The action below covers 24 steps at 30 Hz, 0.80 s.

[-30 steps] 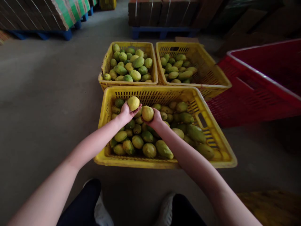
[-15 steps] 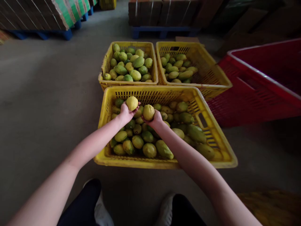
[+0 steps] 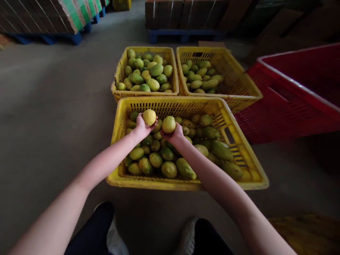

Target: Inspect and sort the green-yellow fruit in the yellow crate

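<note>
Fruit [image 3: 169,169] lies heaped in the front yellow crate [image 3: 159,183]. Above it, the left hand [image 3: 143,127] grips a yellow fruit [image 3: 149,117] and the right hand [image 3: 175,135] a second fruit [image 3: 168,124], near but apart. Holding both up seems the step; moving either calls for a secure, gentle grasp. Both look rounded, the second faintly greener.

Red plastic crate [image 3: 287,106] w/ pale rim over on R; up back, strapped brown boxes [image 3: 172,16] on blue pallet [image 3: 183,36]; top L, strapped brown stack [image 3: 32,17] w/ green-striped end, on 2nd blue pallet [image 3: 76,39].
</note>
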Each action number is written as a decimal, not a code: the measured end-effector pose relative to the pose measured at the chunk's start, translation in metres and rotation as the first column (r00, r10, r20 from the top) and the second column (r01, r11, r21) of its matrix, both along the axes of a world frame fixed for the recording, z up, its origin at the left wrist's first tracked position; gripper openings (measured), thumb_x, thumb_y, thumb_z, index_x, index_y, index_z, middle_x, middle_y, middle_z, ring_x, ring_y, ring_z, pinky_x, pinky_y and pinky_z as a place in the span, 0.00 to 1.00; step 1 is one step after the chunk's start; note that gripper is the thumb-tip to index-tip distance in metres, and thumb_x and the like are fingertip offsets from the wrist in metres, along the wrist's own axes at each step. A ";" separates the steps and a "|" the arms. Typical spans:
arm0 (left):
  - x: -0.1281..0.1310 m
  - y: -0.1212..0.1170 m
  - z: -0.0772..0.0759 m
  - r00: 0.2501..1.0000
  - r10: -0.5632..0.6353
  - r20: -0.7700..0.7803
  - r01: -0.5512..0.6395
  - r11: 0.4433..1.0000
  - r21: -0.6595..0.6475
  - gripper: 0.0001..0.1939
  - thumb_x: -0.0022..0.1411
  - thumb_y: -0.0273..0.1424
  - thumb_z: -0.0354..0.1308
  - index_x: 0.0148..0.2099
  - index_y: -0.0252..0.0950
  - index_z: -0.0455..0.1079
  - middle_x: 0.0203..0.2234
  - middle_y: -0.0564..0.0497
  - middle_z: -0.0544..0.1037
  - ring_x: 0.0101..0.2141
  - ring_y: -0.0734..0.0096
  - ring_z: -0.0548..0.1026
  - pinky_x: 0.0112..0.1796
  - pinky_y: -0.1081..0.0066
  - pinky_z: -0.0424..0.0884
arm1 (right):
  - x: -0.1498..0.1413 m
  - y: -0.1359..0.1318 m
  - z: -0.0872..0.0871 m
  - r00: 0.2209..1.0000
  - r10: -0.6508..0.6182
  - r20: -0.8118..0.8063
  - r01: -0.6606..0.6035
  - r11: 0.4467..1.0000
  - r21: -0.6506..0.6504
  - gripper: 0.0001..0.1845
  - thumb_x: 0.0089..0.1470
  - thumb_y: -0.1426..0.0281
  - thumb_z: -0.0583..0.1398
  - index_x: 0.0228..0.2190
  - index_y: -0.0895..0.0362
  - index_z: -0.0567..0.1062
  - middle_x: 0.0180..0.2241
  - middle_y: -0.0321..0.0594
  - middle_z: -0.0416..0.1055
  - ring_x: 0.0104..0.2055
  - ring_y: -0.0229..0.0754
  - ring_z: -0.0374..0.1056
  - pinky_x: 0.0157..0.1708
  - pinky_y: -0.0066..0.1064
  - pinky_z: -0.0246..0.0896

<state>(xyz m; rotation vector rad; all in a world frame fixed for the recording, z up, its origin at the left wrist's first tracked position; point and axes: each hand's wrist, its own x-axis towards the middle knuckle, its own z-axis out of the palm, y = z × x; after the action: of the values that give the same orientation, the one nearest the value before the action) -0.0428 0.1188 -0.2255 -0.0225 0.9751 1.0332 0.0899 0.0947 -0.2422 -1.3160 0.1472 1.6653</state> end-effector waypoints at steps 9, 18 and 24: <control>0.004 0.001 0.000 1.000 0.018 -0.026 -0.019 0.999 -0.040 0.18 0.69 0.36 0.47 0.53 0.36 0.72 0.25 0.49 0.77 0.23 0.65 0.77 0.23 0.71 0.74 | 0.001 0.001 0.004 0.999 -0.051 -0.010 0.051 0.997 0.061 0.13 0.61 0.60 0.51 0.30 0.51 0.70 0.23 0.33 0.70 0.26 0.41 0.67 0.24 0.31 0.68; 0.004 -0.006 0.014 1.000 0.013 -0.009 -0.012 0.993 0.118 0.16 0.64 0.32 0.48 0.38 0.32 0.77 0.18 0.50 0.76 0.22 0.67 0.77 0.25 0.72 0.75 | -0.005 -0.005 0.014 0.998 0.055 -0.024 -0.046 0.959 0.278 0.15 0.60 0.61 0.52 0.27 0.53 0.72 0.20 0.34 0.69 0.27 0.42 0.70 0.27 0.32 0.70; 0.011 -0.015 0.016 0.992 0.037 -0.121 0.006 0.942 0.336 0.14 0.61 0.29 0.51 0.31 0.34 0.78 0.23 0.49 0.80 0.31 0.66 0.81 0.35 0.74 0.75 | -0.016 -0.015 0.016 0.993 -0.055 0.108 -0.003 0.879 0.477 0.12 0.53 0.69 0.54 0.20 0.54 0.70 0.21 0.34 0.70 0.27 0.38 0.68 0.30 0.27 0.68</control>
<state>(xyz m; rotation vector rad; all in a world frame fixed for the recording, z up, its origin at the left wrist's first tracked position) -0.0320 0.1040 -0.2091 0.3216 0.9007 1.2159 0.0735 0.0800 -0.2265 -1.0220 -0.3019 1.4710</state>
